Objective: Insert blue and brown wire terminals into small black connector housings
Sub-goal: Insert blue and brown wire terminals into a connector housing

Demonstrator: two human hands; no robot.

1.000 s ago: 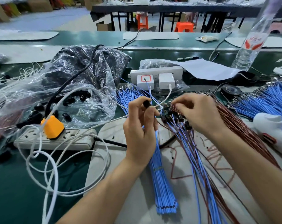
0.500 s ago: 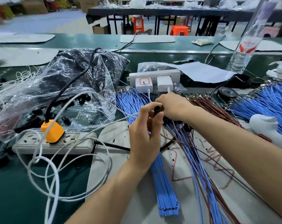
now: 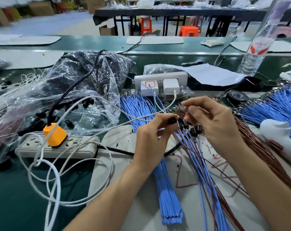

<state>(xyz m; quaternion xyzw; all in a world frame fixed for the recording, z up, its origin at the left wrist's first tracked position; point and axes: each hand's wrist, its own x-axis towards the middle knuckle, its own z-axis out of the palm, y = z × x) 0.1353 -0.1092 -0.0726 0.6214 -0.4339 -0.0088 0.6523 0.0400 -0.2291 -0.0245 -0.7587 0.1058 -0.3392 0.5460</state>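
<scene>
My left hand (image 3: 149, 135) pinches a small black connector housing (image 3: 172, 121) between thumb and fingertips above the grey mat. My right hand (image 3: 213, 120) hovers just right of it, its thumb and forefinger pinched on the end of a thin brown wire (image 3: 224, 174) that trails toward the lower right. Under both hands lies a fan of blue and brown wires fitted with black housings (image 3: 194, 130). A tied bundle of blue wires (image 3: 166, 180) runs down the mat. A bundle of loose brown wires (image 3: 261, 157) lies to the right.
A grey power strip (image 3: 74, 147) with an orange plug (image 3: 54, 134) and looping white cables (image 3: 46, 172) sits at the left. Behind it is a clear bag of black housings (image 3: 78, 97). A white socket with chargers (image 3: 159, 80), tape roll (image 3: 237, 96), white tool (image 3: 278, 139) and bottle (image 3: 254, 52) stand around.
My right hand reached to the brown wire ends, then drew back to the right with a wire pinched. My left hand kept hold of the black housing and dropped slightly.
</scene>
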